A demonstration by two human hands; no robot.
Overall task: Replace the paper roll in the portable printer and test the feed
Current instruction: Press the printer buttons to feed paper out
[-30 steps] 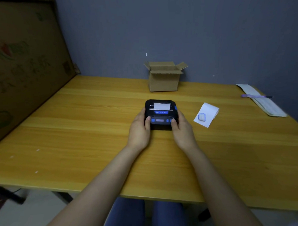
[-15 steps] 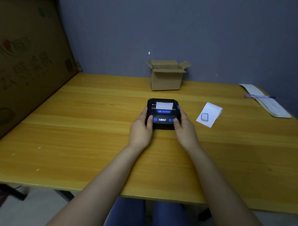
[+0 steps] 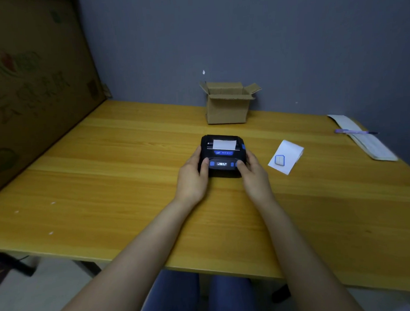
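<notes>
Grey-blue wall and a yellow wooden table [image 3: 107, 182] fill the view, with a big sheet of printed cardboard [image 3: 29, 75] leaning along the left edge.

On the left hand [image 3: 192, 176], the thumb [image 3: 205, 165] lies across the printer's near left corner, its tip just beside a small blue button, while the other fingers curl around the left side of the case. On the right hand [image 3: 253, 174], the thumb [image 3: 242, 166] rests on the near right corner by the other blue button, and its fingers wrap the right side. Both hands are partly closed around the printer [image 3: 222, 154], gripping it from either side, with bare forearms reaching back toward the camera.

Set near the middle of the table, the printer is a small black box with rounded corners. A short strip of white paper [image 3: 224, 144] sticks out of the slot on its far half. Below that is a blue label, then a narrow lit display between the two buttons; a blue tab shows on its right edge. Whether its base rests on the wood I cannot tell.

To its right, apart from it, lies a white paper roll [image 3: 286, 156] with a blue-rimmed core. Behind the printer stands an open cardboard box [image 3: 228, 105]. At the far right lie a long white slip [image 3: 366, 140] and a purple pen [image 3: 354, 132] across it.
</notes>
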